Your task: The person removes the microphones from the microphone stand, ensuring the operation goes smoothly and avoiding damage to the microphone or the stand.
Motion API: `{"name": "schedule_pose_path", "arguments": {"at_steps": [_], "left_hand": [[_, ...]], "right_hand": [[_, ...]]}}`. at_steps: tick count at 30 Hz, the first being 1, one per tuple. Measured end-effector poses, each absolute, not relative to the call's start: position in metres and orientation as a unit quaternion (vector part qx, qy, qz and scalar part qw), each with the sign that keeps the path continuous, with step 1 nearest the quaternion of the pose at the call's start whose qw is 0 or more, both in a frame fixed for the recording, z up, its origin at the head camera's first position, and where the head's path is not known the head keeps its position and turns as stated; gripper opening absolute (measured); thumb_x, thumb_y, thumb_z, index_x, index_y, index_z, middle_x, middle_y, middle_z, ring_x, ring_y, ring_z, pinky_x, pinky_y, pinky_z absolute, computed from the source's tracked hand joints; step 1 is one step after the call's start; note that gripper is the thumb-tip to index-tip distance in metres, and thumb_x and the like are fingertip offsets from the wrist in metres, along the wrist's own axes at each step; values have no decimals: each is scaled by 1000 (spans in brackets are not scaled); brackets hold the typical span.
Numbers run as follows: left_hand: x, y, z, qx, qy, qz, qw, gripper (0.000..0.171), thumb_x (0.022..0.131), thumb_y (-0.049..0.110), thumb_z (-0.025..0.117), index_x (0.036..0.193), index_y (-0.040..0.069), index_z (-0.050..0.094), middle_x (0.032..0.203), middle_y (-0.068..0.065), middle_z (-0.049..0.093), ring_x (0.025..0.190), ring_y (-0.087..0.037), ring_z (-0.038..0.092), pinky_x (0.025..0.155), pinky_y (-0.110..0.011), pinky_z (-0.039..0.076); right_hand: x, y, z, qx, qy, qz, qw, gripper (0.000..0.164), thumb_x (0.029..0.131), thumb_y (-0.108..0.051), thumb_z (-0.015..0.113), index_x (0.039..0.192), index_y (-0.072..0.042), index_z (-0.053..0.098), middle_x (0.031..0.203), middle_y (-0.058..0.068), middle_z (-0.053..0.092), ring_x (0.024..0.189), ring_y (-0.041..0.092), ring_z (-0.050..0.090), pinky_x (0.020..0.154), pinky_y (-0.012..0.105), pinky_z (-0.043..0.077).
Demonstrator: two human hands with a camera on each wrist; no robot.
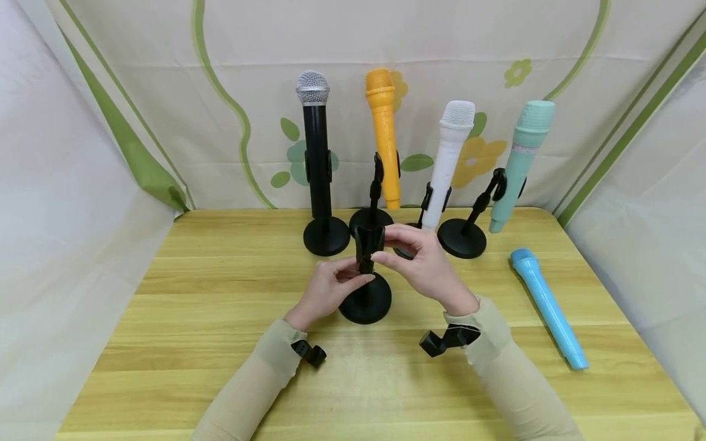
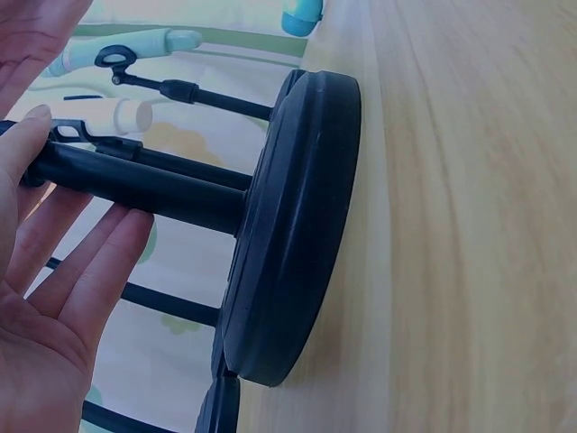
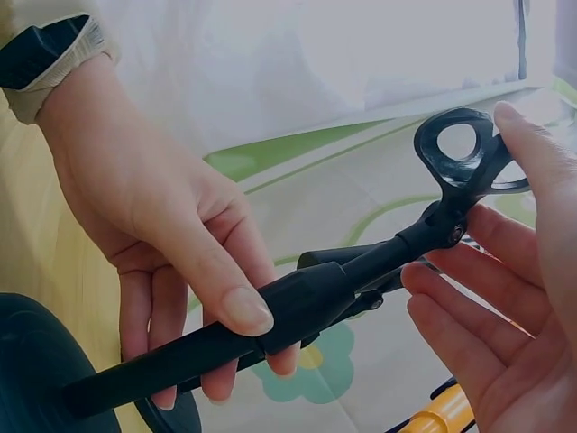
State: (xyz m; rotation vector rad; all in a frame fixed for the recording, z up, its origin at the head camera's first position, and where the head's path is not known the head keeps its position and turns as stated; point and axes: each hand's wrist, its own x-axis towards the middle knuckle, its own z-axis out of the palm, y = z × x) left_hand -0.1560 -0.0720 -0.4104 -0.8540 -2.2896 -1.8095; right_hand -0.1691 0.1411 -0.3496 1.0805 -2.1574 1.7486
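A black desktop microphone stand with a round base stands between the two hands. My left hand pinches its pole at the collar, thumb in front and fingers behind, as the right wrist view shows. The right hand holds the clip at the top, with the thumb on one prong and the fingertips at the hinge below. No microphone sits in this clip. On the right of the table lies a light-blue microphone, its head pointing away from me.
Behind stand several similar stands holding a black microphone, a yellow one, a white one and a mint-green one. The wooden table ends at a patterned curtain.
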Motion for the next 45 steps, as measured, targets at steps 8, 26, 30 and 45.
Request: {"name": "schedule_pose_path", "arguments": {"at_steps": [8, 26, 30, 45], "left_hand": [[-155, -72, -410, -278, -753, -594, 53, 29, 91, -1, 75, 120, -1, 73, 99, -13, 75, 89, -20, 74, 80, -30, 60], [-156, -71, -411, -281, -750, -596, 53, 28, 90, -2, 75, 119, -1, 74, 101, -14, 75, 90, -24, 74, 80, -30, 60], [-155, -72, -411, -281, -751, -595, 53, 27, 91, -1, 75, 118, 0, 74, 100, -13, 75, 89, -24, 74, 80, -30, 60], [-154, -72, -409, -290, -744, -599, 61, 27, 91, -3, 75, 117, 1, 74, 98, -9, 76, 88, -24, 74, 78, -31, 61]], "right_hand": [[-168, 141, -351, 347, -731, 582, 80, 32, 95, -28, 75, 117, -6, 75, 115, 3, 71, 104, 23, 68, 94, 37, 56], [-165, 141, -355, 335, -742, 574, 91, 26, 93, -19, 78, 117, -9, 75, 112, -1, 72, 104, 22, 69, 93, 50, 55], [-165, 141, -356, 330, -745, 574, 86, 27, 93, -22, 78, 117, -10, 75, 111, -1, 72, 103, 22, 68, 94, 44, 56], [-164, 142, -364, 323, -743, 582, 64, 26, 93, -15, 78, 118, -9, 75, 113, 0, 72, 105, 23, 68, 96, 43, 55]]}}
